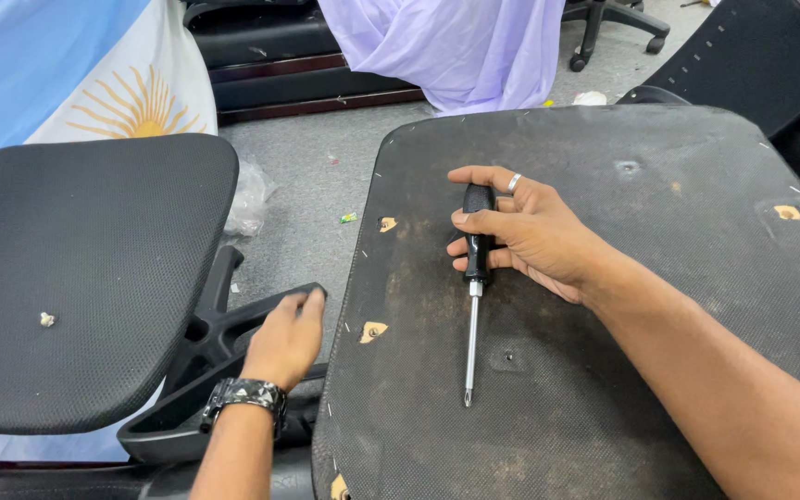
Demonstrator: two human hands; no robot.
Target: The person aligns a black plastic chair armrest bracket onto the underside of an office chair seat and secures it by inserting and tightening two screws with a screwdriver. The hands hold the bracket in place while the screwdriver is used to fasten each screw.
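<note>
1. Nearest the camera, the left forearm rises from the lower edge of the view, a dark metal wristwatch (244, 396) on the wrist.
2. Left hand (286, 335): seen from the back, fingers curled down over the end of a black plastic chair armrest (233, 319); it grips or presses that part, the palm side being hidden.
3. Right forearm: enters from the lower right corner and crosses the upturned seat base (604, 278), a dark, worn, fabric-covered panel with small torn patches showing pale material beneath.
4. Right hand (530, 231): lies on the seat base, palm turned toward the left, fingers loosely bent around the black handle of a screwdriver (472, 296). A ring sits on one finger. The grasp is light rather than a closed fist.
5. Screwdriver: lies flat on the seat base, handle away from the camera under the right fingers, metal shaft pointing toward the camera, tip resting on the fabric near a small hole.
6. Mesh seat cushion (85, 278): left of the armrest, black, with a small pale object on its surface.
7. Background: grey carpet floor (312, 176), a pale violet cloth (456, 42) and a blue-and-white flag with a sun (76, 74).
</note>
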